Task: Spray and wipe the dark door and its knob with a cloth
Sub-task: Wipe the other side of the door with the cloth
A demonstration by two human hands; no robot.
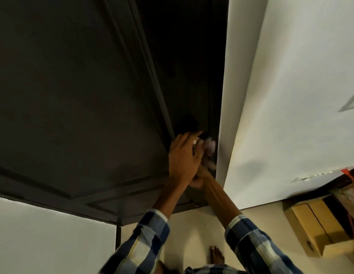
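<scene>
Door (77, 91) edge, knob height: both hands work beside the white wall (291, 95).
Left hand (183, 157) lies spread, fingers straight; right hand (200, 179) mostly hidden, grip undetermined. I judge the cloth (209, 148) may snag or drop there.

Door (73, 86): dark brown-grey, panelled, near black toward edge. Cloth (209, 148): pale pinkish-white. Sleeves (249, 240): blue, navy and cream check. Wall (291, 76): white. Floor (194, 234): cream. Cardboard box (310, 220): tan, black stripe. Ring (195, 141): silver.
</scene>
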